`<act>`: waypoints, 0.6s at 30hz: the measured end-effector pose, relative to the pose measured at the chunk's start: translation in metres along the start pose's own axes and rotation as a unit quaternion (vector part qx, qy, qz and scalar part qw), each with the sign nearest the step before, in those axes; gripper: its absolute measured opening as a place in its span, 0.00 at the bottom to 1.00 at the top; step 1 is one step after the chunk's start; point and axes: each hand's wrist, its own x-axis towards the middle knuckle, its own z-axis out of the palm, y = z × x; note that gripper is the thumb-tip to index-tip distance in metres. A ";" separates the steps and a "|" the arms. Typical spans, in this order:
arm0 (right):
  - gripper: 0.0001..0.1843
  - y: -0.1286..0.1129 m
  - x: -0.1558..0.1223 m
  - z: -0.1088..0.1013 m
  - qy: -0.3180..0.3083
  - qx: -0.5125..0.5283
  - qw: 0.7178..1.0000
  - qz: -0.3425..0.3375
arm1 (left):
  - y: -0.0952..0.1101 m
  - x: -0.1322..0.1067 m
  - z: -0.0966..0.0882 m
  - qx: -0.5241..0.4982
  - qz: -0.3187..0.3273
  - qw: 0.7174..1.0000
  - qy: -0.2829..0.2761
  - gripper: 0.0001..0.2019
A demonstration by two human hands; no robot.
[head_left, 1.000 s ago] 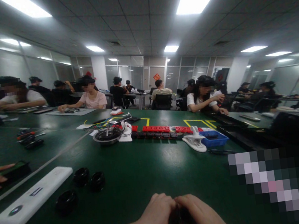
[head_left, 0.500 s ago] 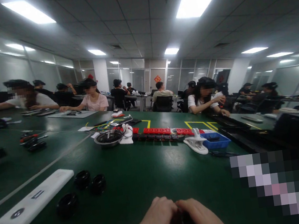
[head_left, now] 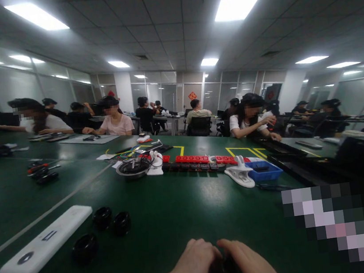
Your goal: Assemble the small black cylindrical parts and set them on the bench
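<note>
At the bottom middle of the head view, my left hand [head_left: 196, 263] and my right hand [head_left: 248, 263] close round a glossy black round piece [head_left: 223, 265]. Fingers cover most of it, so its full shape is hidden. Both hands are just above the green tabletop [head_left: 166, 219], close together. To their left lie three black tyre-like rings [head_left: 122, 223], each with a hollow middle; the part in my hands has a similar dark gloss.
A white power strip [head_left: 46, 241] lies at the left. Farther back are a round metal dish [head_left: 134, 168], red blocks [head_left: 192, 159], a white clip stand [head_left: 240, 174] and a blue bin [head_left: 263, 171]. Dark trays [head_left: 298, 170] line the right. Several people sit beyond.
My right hand's fingers have shifted slightly away from the left hand, widening the gap above the black piece. The view has moved a little, and the table things appear slightly farther right.
</note>
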 end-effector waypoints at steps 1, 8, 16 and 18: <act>0.23 -0.001 0.000 0.000 -0.007 0.013 1.000 -0.013 | 0.000 0.001 0.001 0.007 -0.002 1.000 0.001 0.13; 0.21 0.009 -0.002 0.005 0.093 -0.035 0.988 -0.121 | 0.001 0.002 -0.001 0.015 -0.014 1.000 -0.013 0.14; 0.20 -0.004 0.000 0.003 0.091 -0.001 0.991 -0.095 | 0.004 -0.001 0.000 0.008 -0.002 1.000 0.012 0.13; 0.21 -0.006 0.000 0.000 0.081 0.022 0.991 -0.104 | 0.006 -0.003 -0.002 0.001 -0.006 1.000 0.014 0.14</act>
